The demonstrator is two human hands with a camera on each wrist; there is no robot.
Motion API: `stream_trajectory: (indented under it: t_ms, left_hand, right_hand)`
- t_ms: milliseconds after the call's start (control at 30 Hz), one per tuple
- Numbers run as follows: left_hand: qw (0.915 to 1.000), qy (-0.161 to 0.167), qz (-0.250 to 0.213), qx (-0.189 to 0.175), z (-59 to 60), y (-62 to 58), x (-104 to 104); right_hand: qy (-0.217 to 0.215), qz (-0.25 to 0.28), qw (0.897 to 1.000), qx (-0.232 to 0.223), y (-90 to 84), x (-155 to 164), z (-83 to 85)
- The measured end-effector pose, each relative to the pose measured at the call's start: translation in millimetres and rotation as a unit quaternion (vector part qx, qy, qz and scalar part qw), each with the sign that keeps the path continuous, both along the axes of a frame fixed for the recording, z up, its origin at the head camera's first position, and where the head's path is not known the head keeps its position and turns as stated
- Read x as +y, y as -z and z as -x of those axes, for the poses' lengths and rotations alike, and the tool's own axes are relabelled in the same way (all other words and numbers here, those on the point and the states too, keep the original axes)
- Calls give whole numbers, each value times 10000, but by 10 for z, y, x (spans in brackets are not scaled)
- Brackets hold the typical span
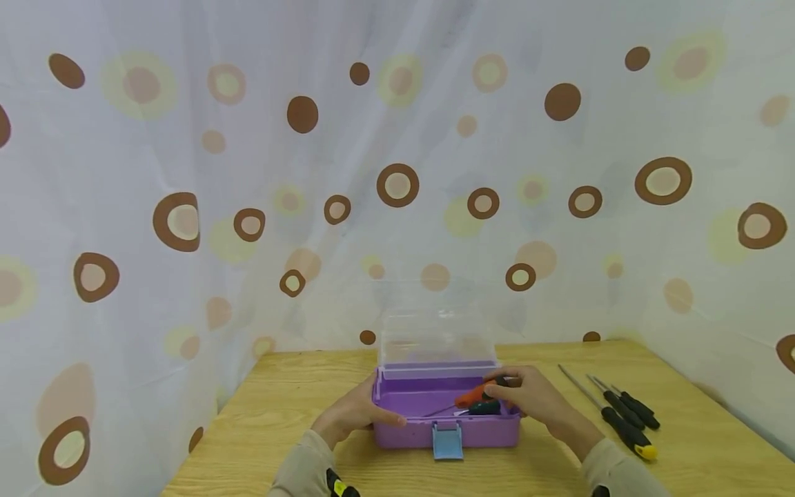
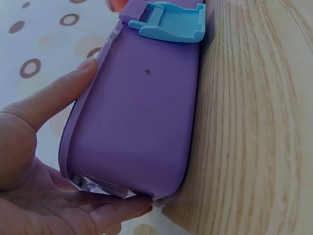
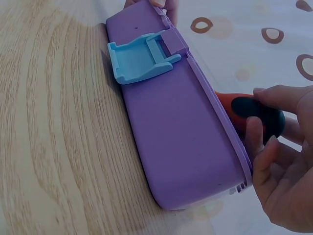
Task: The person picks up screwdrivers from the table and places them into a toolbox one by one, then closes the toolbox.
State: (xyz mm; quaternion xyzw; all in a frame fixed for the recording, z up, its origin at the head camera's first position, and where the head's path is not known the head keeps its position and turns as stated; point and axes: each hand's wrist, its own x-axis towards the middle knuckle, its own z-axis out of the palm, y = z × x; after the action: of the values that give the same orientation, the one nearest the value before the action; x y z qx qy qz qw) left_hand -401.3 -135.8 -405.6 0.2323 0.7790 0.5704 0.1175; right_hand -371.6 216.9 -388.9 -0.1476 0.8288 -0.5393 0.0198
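Observation:
A purple plastic box (image 1: 447, 431) with a blue latch (image 1: 448, 442) stands on the wooden table, its clear lid (image 1: 435, 338) raised at the back. My left hand (image 1: 373, 414) grips the box's left end, thumb along the rim and fingers round the end wall (image 2: 142, 112). My right hand (image 1: 515, 390) pinches an orange-handled screwdriver (image 1: 472, 395) over the right part of the open box. In the right wrist view the orange handle (image 3: 230, 105) with its dark end shows just above the box rim (image 3: 181, 137). A dark green-handled screwdriver (image 1: 484, 408) lies inside the box.
Three black-handled screwdrivers (image 1: 621, 411) lie side by side on the table (image 1: 279, 414) to the right of the box, one with a yellow end. A spotted curtain closes off the back and both sides.

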Motion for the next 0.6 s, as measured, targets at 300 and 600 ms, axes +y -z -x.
stream_trajectory:
  t_ms: [300, 600]
  left_hand:
    - [10000, 25, -39, -57, 2, 21, -9]
    - [9999, 18, -81, -74, 25, 9, 0]
  right_hand:
    - [-101, 8, 9999, 3, 24, -7, -24]
    - [6, 171, 9998, 69, -10, 9, -32]
